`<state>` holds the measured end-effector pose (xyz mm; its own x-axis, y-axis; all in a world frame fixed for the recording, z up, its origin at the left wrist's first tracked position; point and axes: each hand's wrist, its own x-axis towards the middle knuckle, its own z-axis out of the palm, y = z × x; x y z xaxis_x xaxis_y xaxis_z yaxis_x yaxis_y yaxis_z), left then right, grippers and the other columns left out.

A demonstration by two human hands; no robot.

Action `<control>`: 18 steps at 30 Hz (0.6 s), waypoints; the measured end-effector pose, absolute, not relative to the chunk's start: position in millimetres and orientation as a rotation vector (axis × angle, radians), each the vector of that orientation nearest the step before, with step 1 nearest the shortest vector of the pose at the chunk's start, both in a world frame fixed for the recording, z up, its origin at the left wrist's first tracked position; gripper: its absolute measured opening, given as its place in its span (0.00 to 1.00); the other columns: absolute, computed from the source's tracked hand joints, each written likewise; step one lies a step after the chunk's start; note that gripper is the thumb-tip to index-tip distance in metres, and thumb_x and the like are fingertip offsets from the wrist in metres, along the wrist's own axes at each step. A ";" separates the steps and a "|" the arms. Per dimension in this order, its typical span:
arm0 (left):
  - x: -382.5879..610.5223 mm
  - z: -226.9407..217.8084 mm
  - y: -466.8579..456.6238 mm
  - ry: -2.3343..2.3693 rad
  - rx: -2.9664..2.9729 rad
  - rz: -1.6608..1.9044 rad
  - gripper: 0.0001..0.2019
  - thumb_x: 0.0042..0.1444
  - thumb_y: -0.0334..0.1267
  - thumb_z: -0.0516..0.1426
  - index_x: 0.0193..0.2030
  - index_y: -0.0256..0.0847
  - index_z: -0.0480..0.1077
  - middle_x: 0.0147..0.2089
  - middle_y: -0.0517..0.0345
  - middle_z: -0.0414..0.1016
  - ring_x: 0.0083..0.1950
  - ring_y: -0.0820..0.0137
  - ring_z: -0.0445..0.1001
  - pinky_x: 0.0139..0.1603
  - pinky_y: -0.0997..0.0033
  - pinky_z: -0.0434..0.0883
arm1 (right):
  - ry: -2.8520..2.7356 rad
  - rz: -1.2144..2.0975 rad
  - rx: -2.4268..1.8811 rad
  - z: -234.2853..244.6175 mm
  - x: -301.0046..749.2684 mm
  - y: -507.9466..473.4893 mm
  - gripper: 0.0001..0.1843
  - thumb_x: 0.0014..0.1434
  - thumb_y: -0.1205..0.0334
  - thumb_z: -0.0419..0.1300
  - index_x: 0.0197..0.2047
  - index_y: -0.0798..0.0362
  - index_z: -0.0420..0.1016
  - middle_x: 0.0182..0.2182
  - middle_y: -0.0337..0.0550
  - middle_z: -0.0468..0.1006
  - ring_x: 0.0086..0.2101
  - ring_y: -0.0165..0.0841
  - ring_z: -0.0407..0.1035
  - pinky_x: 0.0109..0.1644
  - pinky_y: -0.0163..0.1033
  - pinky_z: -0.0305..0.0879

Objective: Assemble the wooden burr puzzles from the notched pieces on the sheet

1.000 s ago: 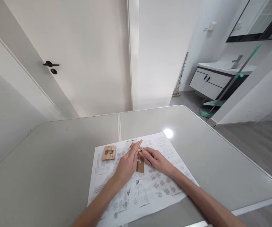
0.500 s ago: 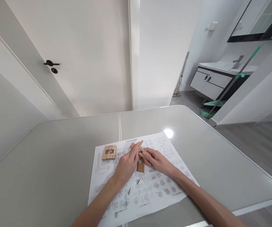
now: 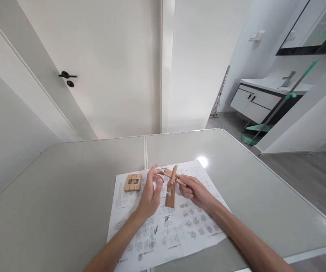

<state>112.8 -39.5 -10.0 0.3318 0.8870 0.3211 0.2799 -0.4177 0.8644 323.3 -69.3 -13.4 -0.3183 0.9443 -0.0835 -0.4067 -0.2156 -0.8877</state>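
My right hand [image 3: 194,191] pinches one end of a crossed pair of notched wooden puzzle pieces [image 3: 172,183], held just above a printed instruction sheet [image 3: 168,223]. One piece stands nearly upright with its notched lower end near the paper; the other lies across it. My left hand [image 3: 149,193] is beside the pieces on their left, fingers spread and lifted, its fingertips close to the crosspiece's left end. A flat cluster of several more wooden pieces [image 3: 132,182] rests on the sheet's upper left.
The sheet lies on a grey table [image 3: 66,189] with a seam down its middle and a rounded right edge. Behind stand a white door [image 3: 95,68] with a black handle, and a vanity cabinet [image 3: 259,102] with a green broom and dustpan at right.
My left hand has let go of the wooden pieces and opened. The right hand has raised the crossed pieces, so the long one now stands more upright. The camera shifted slightly.
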 end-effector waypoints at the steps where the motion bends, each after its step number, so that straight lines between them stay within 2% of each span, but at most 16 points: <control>1: 112.6 -8.8 -38.3 1.013 1.834 1.142 0.23 0.75 0.45 0.45 0.73 0.46 0.52 0.59 0.47 0.72 0.51 0.64 0.74 0.56 0.59 0.69 | -0.961 1.743 -0.794 -13.5 324.4 -68.8 0.21 0.67 0.44 0.62 0.33 0.53 0.67 0.20 0.27 0.49 0.22 0.26 0.38 0.24 0.36 0.37; 4: 112.2 -3.0 -36.0 0.925 1.851 1.160 0.18 0.72 0.44 0.52 0.66 0.47 0.63 0.60 0.48 0.71 0.54 0.62 0.73 0.57 0.59 0.68 | -0.934 1.824 -0.745 -12.5 326.6 -69.0 0.21 0.67 0.47 0.63 0.30 0.53 0.66 0.19 0.27 0.48 0.21 0.25 0.38 0.23 0.36 0.37; 8: 111.6 4.3 -36.0 0.740 1.849 1.007 0.16 0.67 0.43 0.59 0.61 0.49 0.71 0.63 0.48 0.70 0.61 0.59 0.71 0.59 0.60 0.67 | -0.901 1.962 -0.720 -14.4 329.0 -70.6 0.23 0.67 0.50 0.63 0.25 0.51 0.60 0.18 0.26 0.47 0.19 0.24 0.38 0.23 0.35 0.38; 13: 111.9 5.0 -35.1 0.718 1.714 0.989 0.09 0.64 0.42 0.64 0.48 0.45 0.77 0.55 0.49 0.76 0.58 0.59 0.73 0.61 0.59 0.67 | -0.910 2.073 -0.609 -20.1 330.6 -71.6 0.27 0.68 0.52 0.61 0.22 0.50 0.54 0.17 0.26 0.46 0.18 0.22 0.39 0.23 0.34 0.39; 16: 113.8 6.7 -38.1 0.718 1.647 0.965 0.07 0.64 0.43 0.63 0.44 0.43 0.76 0.56 0.49 0.77 0.60 0.58 0.73 0.61 0.59 0.67 | -0.943 2.104 -0.609 -19.8 329.1 -73.1 0.23 0.69 0.51 0.60 0.25 0.52 0.62 0.16 0.25 0.48 0.17 0.22 0.39 0.22 0.34 0.39; 18: 116.1 8.0 -41.6 0.721 1.588 0.945 0.09 0.68 0.45 0.59 0.43 0.42 0.73 0.57 0.48 0.77 0.59 0.59 0.73 0.61 0.58 0.67 | -0.972 2.107 -0.628 -18.8 327.7 -74.1 0.21 0.70 0.47 0.57 0.31 0.54 0.70 0.16 0.25 0.49 0.16 0.23 0.39 0.22 0.34 0.40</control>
<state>116.1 -41.6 8.0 0.4970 0.8442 0.2010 -0.0285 -0.2156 0.9761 327.7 -74.1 -18.8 -0.6212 0.7734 -0.1267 -0.4058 -0.4557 -0.7922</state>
